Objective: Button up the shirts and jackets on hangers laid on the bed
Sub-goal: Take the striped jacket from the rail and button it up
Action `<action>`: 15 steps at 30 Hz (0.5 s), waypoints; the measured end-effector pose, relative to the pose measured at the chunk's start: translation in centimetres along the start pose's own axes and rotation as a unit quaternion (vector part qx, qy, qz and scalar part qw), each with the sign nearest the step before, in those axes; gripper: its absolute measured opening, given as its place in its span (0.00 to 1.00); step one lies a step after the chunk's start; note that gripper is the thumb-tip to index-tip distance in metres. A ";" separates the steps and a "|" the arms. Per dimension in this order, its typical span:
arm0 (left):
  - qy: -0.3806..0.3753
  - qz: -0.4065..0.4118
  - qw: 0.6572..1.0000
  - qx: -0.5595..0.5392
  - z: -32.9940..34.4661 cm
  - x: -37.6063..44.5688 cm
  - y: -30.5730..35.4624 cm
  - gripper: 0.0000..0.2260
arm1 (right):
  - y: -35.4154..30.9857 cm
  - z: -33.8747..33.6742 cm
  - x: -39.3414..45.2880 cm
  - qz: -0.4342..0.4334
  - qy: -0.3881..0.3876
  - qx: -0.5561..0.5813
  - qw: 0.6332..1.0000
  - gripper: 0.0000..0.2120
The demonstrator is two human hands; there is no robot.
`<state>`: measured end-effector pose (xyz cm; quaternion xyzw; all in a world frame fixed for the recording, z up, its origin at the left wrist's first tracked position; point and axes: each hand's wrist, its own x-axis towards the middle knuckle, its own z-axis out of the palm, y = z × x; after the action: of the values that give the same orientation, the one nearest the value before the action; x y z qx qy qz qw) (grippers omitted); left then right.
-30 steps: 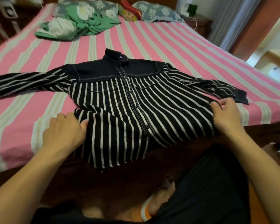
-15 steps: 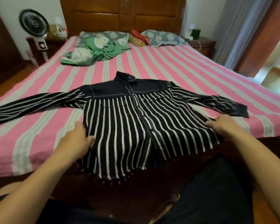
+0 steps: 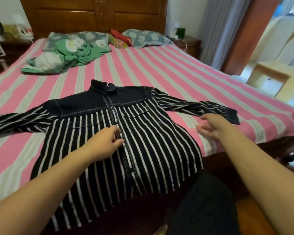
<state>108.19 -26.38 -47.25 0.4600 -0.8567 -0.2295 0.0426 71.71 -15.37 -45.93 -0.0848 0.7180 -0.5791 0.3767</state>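
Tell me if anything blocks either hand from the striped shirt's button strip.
Nothing visible does. The left hand already rests on the striped shirt beside the button strip. The right hand hovers open past the shirt's right side, with only flat fabric between.

I can read no text, label, brand or number anywhere, nothing legible on the striped shirt (image 3: pixel 119 133), none on the small tag at its collar, too small to tell, none on the far bedside items, blurred
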 end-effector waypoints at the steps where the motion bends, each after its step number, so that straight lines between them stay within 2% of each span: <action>1: -0.049 -0.003 0.999 -0.003 0.7 1.0 -0.2 0.16 | -0.4 -0.2 1.2 0.025 -0.011 0.078 0.997 0.12; 4: -0.122 -0.012 0.992 -0.023 1.0 2.0 -0.6 0.15 | -1.4 -1.6 4.7 0.042 0.005 0.225 0.973 0.09; 7: -0.144 -0.034 0.986 -0.072 0.2 2.1 -1.5 0.12 | -2.0 -2.6 6.5 0.032 0.064 0.263 0.962 0.10; 9: -0.143 -0.081 0.972 -0.167 -0.6 1.7 -1.9 0.09 | -3.1 -1.7 6.8 -0.011 0.075 0.253 0.964 0.10; 10: -0.132 -0.110 0.950 -0.260 -1.3 1.5 -2.1 0.09 | -3.9 -0.5 6.6 -0.058 0.070 0.235 0.968 0.11; 12: -0.077 -0.142 0.868 -0.469 -3.3 1.3 -2.8 0.13 | -6.1 2.9 4.8 -0.181 0.026 0.132 0.974 0.16; 13: -0.039 -0.143 0.829 -0.540 -4.7 1.0 -3.2 0.15 | -7.2 5.1 2.9 -0.262 -0.002 0.048 0.964 0.20; 15: 0.037 -0.139 0.777 -0.613 -7.4 0.2 -4.2 0.16 | -7.9 10.1 -2.2 -0.401 -0.085 -0.116 0.905 0.25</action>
<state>113.43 -31.12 -42.45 0.4582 -0.4593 -0.6928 0.3148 77.23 -24.38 -38.31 -0.4578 0.6502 -0.5849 0.1597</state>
